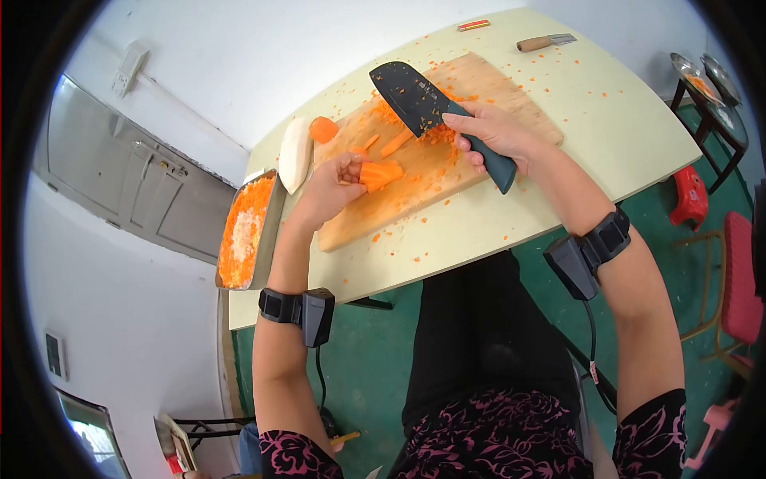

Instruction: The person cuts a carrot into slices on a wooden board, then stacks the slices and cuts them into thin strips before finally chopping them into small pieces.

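Observation:
My right hand (pixel 493 134) grips the dark green handle of a kitchen knife (pixel 408 94), its broad black blade tilted over the cutting board and speckled with carrot bits. Cut carrot pieces (pixel 380 175) are held in the fingers of my left hand (pixel 335 185), low over the left part of the wooden cutting board (pixel 351 226). Between the two hands lie carrot sticks (pixel 396 143). Chopped carrot (pixel 440 134) is heaped beneath and beside the blade. A carrot chunk (pixel 324 129) and a peeled white radish-like vegetable (pixel 295 156) rest past the board's left end.
At the table's left edge stands a metal tray (pixel 275 199) of chopped carrot with paler bits. A wooden-handled scraper (pixel 546 42) and a small red object (pixel 474 25) lie at the far side. To the right are a stool with bowls (pixel 712 104) and a red chair (pixel 742 279).

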Available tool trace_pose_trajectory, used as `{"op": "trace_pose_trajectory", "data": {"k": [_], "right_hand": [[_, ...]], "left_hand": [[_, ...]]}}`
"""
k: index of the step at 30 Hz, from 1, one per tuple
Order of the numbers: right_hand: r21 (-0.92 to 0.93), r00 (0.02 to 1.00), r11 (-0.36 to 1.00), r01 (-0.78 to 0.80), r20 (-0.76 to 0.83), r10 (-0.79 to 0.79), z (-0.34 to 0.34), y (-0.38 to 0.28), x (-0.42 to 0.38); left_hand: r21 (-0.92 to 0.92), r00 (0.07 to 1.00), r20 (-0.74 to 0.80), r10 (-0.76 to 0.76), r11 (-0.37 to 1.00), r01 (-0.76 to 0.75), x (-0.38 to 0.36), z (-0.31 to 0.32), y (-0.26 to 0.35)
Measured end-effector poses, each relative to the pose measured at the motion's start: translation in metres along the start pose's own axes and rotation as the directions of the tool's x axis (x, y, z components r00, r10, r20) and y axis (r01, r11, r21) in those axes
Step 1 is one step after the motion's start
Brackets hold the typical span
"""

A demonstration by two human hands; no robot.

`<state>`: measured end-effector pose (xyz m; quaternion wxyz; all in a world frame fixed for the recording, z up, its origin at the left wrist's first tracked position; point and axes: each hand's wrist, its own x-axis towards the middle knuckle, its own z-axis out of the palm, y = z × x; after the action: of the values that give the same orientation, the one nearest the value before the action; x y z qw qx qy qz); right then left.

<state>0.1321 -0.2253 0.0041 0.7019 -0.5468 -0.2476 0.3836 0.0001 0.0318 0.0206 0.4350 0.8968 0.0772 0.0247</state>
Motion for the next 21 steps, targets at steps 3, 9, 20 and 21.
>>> {"op": "trace_pose_trajectory", "data": {"k": [3, 9, 20, 21], "right_hand": [[-0.014, 1.000, 1.000, 0.006, 0.000, -0.006, 0.000, 0.001, 0.000], [-0.052, 1.000, 0.998, 0.025, 0.003, -0.024, 0.000, 0.001, 0.000], [-0.086, 1.000, 0.996, 0.025, -0.006, -0.025, 0.002, 0.001, 0.000], [-0.093, 1.000, 0.995, 0.026, -0.010, -0.027, 0.003, 0.001, 0.000]], "left_hand": [[0.219, 1.000, 0.004, -0.028, 0.975, 0.027, -0.004, 0.004, 0.017], [0.542, 0.997, -0.070, 0.042, 0.840, 0.003, -0.002, 0.017, 0.032], [0.480, 0.995, -0.010, 0.104, 0.873, -0.087, 0.009, 0.013, 0.023], [0.515, 0.989, -0.016, 0.145, 0.849, -0.116, 0.005, 0.016, 0.027]]}}
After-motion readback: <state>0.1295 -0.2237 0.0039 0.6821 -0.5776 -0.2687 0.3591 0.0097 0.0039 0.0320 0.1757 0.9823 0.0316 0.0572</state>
